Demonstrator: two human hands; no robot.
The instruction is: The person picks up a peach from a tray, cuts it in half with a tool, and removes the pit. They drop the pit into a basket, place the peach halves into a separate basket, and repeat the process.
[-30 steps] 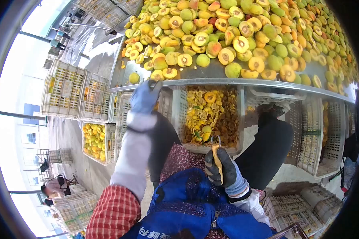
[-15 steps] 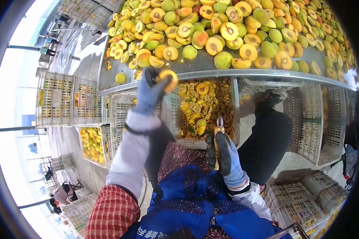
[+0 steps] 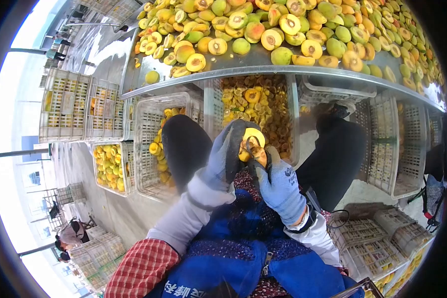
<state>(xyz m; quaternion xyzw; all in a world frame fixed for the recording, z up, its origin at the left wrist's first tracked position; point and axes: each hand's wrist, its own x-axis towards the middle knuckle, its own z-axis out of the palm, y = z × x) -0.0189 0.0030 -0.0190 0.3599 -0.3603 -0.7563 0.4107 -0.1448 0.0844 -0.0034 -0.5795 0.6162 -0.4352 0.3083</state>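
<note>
In front of the desk (image 3: 263, 70), the left hand (image 3: 226, 154) has its grip closed round a fruit half (image 3: 254, 133), probably to steady it against the looped tool (image 3: 260, 156) clasped in the right hand's (image 3: 281, 187) grip. A crate of scraps (image 3: 213, 107) sits below the desk's near edge, perhaps placed there to catch waste; between that edge and the hands is open room, bounded by a knee (image 3: 186, 144) on either side

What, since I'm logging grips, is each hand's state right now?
Left hand: closed, holding a cut fruit.
Right hand: closed, holding a small tool by its handle.
</note>
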